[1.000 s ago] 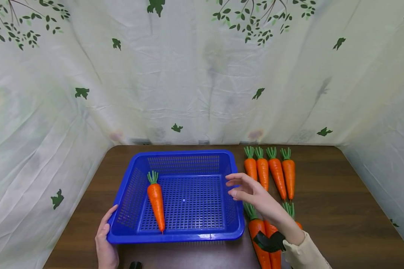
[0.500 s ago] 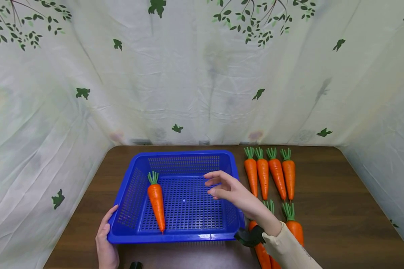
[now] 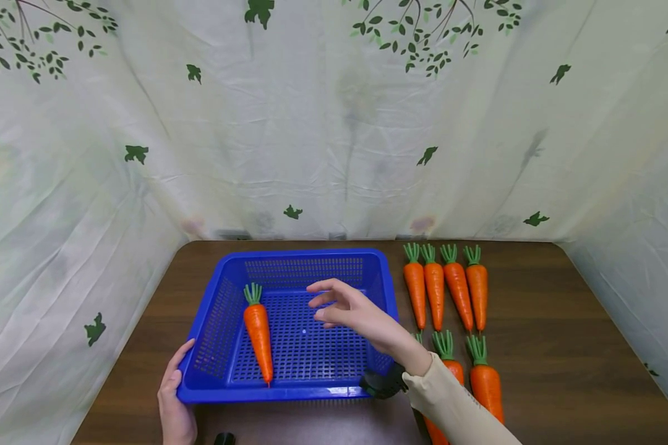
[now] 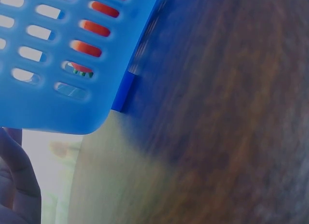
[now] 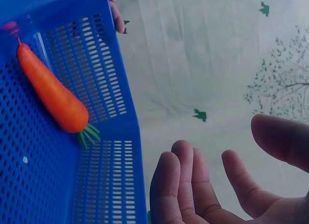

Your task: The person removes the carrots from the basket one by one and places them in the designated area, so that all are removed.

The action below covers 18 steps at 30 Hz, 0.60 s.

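Observation:
A blue perforated plastic basket (image 3: 289, 394) is on the table, one carrot (image 3: 258, 334) with a green top lying in its left part. At the basket's front left corner, my left hand (image 3: 176, 405) grips the rim. The left wrist view catches the basket's slotted wall (image 4: 43, 105) and a bit of that hand (image 4: 19, 178). Over the basket's middle hovers my right hand (image 3: 353, 315), fingers loosely bent and holding nothing. In the right wrist view the thumb and fingers (image 5: 166, 185) are spread apart, away from the carrot (image 5: 53, 96).
Right of the basket, several carrots (image 3: 456, 287) lie in a back row. More carrots (image 3: 487, 389) form a front row, partly hidden by my right sleeve (image 3: 451, 398). A leaf-patterned curtain (image 3: 323, 123) hangs behind the wooden table (image 3: 556, 346). A small black object (image 3: 224, 439) shows at the front edge.
My right hand has moved left from the basket's right rim to above its middle, still holding nothing. My left hand, the basket and the carrot inside it have stayed in place.

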Available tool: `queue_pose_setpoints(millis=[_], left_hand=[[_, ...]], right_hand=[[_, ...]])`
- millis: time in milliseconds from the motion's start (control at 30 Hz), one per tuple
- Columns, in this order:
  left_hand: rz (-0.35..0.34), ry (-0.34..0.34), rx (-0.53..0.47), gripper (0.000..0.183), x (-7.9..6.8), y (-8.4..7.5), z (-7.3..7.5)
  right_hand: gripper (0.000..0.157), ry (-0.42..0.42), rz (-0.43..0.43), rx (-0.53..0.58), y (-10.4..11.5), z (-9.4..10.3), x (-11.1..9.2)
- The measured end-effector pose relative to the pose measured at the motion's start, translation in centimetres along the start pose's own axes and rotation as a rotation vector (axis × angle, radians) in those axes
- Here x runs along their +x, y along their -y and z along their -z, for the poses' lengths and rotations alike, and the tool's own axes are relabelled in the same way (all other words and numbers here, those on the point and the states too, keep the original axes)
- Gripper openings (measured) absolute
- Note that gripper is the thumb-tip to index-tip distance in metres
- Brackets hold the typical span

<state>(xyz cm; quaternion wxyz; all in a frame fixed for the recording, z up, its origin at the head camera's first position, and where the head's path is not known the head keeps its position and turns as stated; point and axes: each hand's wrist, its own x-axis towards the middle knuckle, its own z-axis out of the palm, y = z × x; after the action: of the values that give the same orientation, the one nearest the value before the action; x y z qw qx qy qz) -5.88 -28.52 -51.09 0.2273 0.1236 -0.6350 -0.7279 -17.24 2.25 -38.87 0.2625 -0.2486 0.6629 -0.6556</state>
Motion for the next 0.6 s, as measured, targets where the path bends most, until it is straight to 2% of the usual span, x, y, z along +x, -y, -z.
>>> queue_pose_setpoints(millis=[600], left_hand=[[-0.002, 0.006, 0.006, 0.051, 0.0, 0.2, 0.1]], right_hand=[[0.040, -0.016, -0.022, -0.009, -0.3, -1.5, 4.0]])
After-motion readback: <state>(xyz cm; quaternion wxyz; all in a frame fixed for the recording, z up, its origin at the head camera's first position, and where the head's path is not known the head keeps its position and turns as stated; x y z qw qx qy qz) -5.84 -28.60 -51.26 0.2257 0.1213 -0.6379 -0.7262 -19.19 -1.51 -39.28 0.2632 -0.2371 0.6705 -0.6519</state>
